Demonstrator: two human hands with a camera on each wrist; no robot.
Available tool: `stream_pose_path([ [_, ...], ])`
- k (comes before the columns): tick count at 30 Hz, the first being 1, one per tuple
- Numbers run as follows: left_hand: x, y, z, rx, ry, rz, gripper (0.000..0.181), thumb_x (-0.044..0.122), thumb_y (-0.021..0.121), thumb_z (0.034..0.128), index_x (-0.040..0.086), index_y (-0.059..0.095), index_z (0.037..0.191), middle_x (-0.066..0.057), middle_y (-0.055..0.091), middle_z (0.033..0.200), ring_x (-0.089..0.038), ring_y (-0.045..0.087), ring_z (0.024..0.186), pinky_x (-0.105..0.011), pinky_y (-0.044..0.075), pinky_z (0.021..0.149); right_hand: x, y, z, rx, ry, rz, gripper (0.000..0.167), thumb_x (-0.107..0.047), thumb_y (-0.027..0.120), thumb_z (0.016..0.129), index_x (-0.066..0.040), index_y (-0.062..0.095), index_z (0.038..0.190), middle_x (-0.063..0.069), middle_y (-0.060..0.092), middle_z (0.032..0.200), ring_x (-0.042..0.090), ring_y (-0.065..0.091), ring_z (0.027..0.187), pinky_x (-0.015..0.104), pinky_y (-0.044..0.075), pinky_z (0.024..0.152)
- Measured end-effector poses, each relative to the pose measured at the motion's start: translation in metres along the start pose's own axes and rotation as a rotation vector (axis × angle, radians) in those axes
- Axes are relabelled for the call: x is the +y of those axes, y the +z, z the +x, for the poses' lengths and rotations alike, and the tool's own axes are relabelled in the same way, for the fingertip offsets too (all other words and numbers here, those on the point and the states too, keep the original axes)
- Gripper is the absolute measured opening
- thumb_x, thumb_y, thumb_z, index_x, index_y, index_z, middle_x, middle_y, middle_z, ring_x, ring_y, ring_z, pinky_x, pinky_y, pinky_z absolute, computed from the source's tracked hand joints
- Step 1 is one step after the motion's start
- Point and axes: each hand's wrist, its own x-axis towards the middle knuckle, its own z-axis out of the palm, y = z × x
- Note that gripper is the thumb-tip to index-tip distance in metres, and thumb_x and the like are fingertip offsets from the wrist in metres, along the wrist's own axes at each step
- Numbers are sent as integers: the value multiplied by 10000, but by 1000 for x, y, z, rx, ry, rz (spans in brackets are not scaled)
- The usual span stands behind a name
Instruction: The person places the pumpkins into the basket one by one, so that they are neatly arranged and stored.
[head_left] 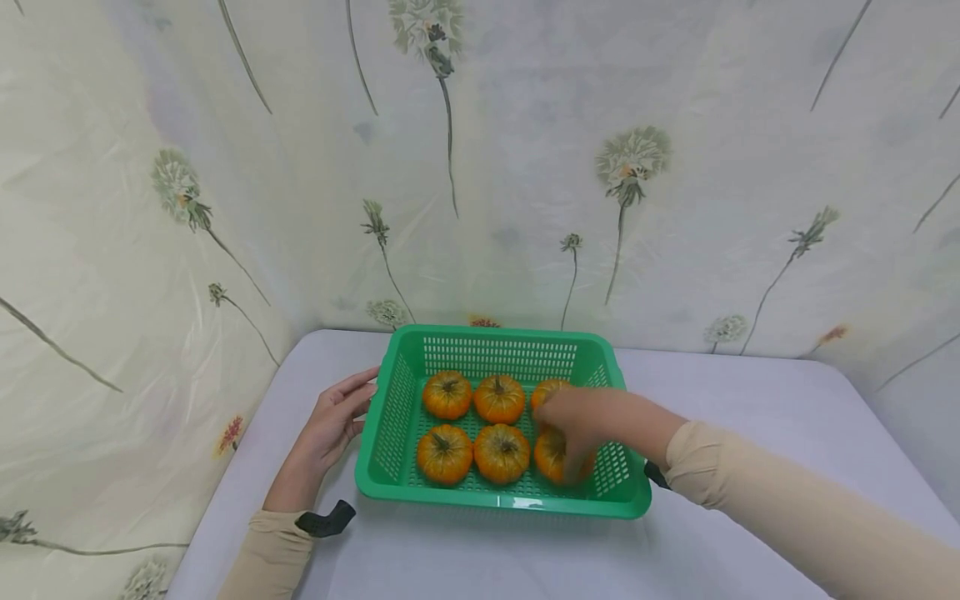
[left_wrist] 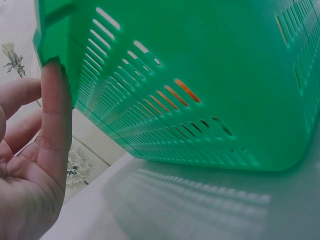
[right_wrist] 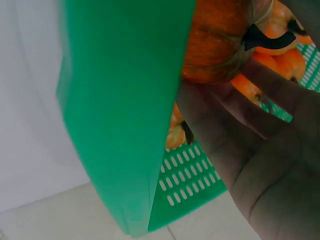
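A green plastic basket (head_left: 435, 494) holds several small orange pumpkins in two rows. My left hand (head_left: 336, 421) is at the basket's left side, its fingers fairly straight; in the left wrist view a fingertip touches the underside of the rim. My right hand (head_left: 583, 423) reaches over the right side into the basket and grips the front right pumpkin (head_left: 550, 457). In the right wrist view, fingers lie along the side of that pumpkin (right_wrist: 215, 45), whose dark curved stem shows. Behind it, the back right pumpkin (head_left: 551, 390) is partly covered by the right hand.
The basket stands on a table with a pale cloth (head_left: 750, 433). Behind and to the left hangs a curtain (head_left: 510, 183) printed with dandelions. Two front pumpkins (head_left: 445, 455) and two back pumpkins (head_left: 447, 395) sit left of the right hand.
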Motion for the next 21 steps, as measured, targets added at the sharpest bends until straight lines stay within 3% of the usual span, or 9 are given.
stream_pose_path([
  [9, 0, 0, 1, -1, 0, 3, 541, 205, 613, 1058, 48, 440, 1546, 63, 740, 1079, -43, 748, 885, -208, 655, 724, -8, 5, 2, -27, 31, -40, 496, -254, 956, 652, -214, 704, 1077, -103, 643, 932, 108, 562, 825, 319, 601, 825],
  [21, 0, -2, 0, -11, 0, -5, 544, 201, 609, 1060, 40, 434, 1549, 56, 747, 1065, -51, 754, 890, -217, 658, 737, -8, 7, 2, -8, 37, -49, 481, -240, 964, 669, -200, 695, 1066, -91, 669, 931, 111, 569, 810, 319, 618, 834],
])
